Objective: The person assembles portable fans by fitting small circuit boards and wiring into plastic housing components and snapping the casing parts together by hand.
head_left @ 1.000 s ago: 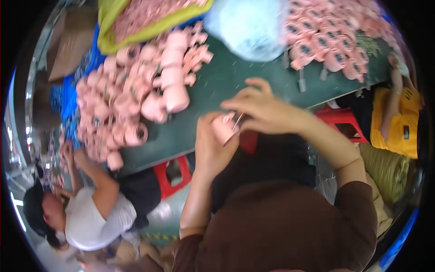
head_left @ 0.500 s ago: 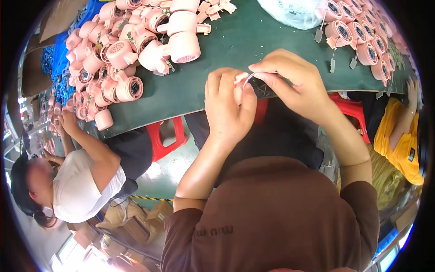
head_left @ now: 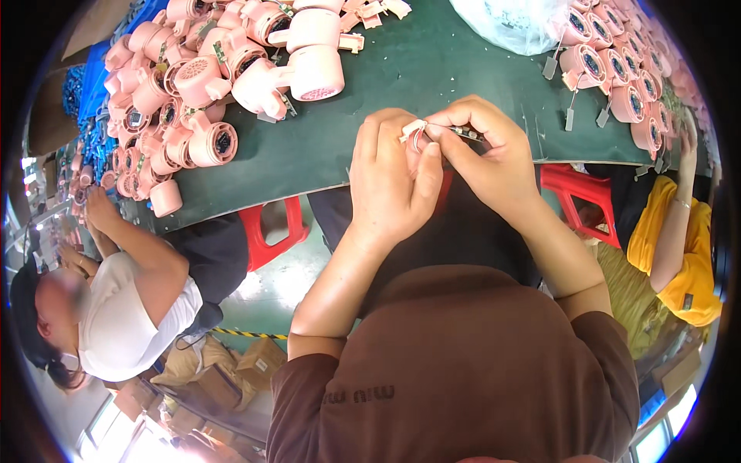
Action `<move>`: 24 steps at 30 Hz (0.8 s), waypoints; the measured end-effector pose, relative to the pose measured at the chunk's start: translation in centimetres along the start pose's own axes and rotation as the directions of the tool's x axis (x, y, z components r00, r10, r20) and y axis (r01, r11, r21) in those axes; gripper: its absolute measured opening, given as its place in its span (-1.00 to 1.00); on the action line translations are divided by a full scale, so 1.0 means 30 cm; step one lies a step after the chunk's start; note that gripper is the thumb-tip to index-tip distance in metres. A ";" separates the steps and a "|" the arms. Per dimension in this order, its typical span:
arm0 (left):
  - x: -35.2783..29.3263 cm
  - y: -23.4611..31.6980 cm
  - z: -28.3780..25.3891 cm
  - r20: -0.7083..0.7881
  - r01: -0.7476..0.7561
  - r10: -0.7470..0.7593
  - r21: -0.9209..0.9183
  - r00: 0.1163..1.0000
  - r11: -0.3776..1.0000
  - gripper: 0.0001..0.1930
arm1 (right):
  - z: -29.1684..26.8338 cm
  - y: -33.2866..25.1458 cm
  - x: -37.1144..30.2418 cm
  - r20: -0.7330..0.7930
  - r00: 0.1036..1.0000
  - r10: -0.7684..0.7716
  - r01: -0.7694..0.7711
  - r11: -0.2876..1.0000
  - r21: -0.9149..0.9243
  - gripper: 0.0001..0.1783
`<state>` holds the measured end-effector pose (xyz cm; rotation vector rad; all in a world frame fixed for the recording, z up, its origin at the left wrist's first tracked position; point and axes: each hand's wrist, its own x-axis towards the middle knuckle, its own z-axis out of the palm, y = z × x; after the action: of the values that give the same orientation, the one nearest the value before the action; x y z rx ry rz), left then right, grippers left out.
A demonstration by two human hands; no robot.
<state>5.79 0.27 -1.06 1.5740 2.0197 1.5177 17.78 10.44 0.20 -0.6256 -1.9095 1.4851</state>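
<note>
The person's two hands meet over the near edge of the worktop, roughly midway along the stretch in view. The left hand has its grip curled around a pink part, which lies mostly hidden behind the fingers and thumb. Just beside it, the right hand has its grip pressed together, thumb and forefinger pinching a narrow circuit board that shows between the fingers; whether it is joined to the pink part, one cannot tell.

To the left, a heap of pink housings spreads down to the near edge, with a small pink cup lying closest to it. Farther in from that edge sits a translucent plastic bag, and to its right a group of round-faced housings has small grey tabs hanging on wires. A red stool stands below the near edge, near a co-worker in a white shirt
</note>
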 end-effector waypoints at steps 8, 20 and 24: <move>-0.002 -0.020 -0.022 -0.045 0.075 -0.077 -0.051 0.996 0.996 -0.88 | -0.040 -0.029 0.064 0.191 0.978 -0.084 0.106 0.988 -0.111 -0.90; 0.021 -0.020 -0.058 -0.093 0.234 -0.248 -0.137 0.964 0.963 -0.89 | -0.043 0.231 0.516 0.260 0.902 -0.344 0.401 0.446 -0.800 -0.81; -0.018 -0.049 -0.076 -0.094 0.279 -0.320 -0.302 0.943 0.911 -0.87 | -0.070 0.185 0.478 0.156 0.933 -0.326 0.337 0.629 -0.701 -0.78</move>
<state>3.63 -1.43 -1.36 1.0197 1.8952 1.7390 9.38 23.27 -2.11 -0.5348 -2.4530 0.4530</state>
